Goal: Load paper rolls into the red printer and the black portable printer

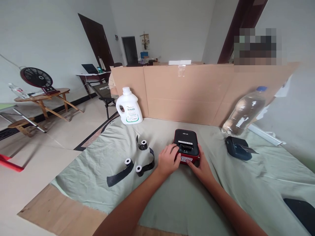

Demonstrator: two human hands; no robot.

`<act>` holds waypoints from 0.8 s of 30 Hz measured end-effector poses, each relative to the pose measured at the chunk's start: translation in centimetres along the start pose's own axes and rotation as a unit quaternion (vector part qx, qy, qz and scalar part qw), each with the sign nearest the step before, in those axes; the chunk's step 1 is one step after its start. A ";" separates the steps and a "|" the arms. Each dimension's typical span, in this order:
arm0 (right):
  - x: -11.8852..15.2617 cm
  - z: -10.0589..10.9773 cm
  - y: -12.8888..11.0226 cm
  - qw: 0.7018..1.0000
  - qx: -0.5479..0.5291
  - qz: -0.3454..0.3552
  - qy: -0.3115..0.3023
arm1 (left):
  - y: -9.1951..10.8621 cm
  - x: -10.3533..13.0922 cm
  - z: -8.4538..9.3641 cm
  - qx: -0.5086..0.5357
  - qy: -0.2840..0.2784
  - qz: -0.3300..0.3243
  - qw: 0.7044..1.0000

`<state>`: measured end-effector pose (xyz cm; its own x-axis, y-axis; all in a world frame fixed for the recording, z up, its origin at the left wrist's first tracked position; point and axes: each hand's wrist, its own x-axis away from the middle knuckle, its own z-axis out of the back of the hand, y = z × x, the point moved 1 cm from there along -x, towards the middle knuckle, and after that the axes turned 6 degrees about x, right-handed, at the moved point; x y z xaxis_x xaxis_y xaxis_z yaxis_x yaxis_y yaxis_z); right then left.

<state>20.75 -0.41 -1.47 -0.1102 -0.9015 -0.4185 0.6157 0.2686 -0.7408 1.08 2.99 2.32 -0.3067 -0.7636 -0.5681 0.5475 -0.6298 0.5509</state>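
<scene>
A small black-and-red printer (186, 136) sits on the green cloth in front of me, with a slot and a white label strip on its top. My left hand (167, 160) grips its left front corner, fingers bent over the top edge near the slot. Along the right side, my right hand (202, 165) wraps the casing, its thumb on the front face by a white sticker. Left of the printer lie three small black rolls with white cores: one roll (143, 144) at the back, another roll (139, 170) near my left wrist, and a third roll (128, 162), each with a strip unrolled.
A white jug (130, 108) stands at the back left before a cardboard panel (182, 95). To the right are a large clear bottle (243, 113), a dark handheld device (237, 148) and a white tube (265, 135). A dark object (301, 209) lies near right. A person is behind the panel.
</scene>
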 end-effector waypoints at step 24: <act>-0.3 0.1 -0.4 1.000 -0.015 0.008 0.009 | 0.1 -0.1 0.0 0.088 0.033 0.076 0.993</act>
<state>20.63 -0.33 -0.99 -0.1156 -0.8905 -0.4400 0.5933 0.2934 -0.7496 1.20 2.99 2.45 -0.1766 -0.8448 -0.5052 0.4380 -0.5270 0.7283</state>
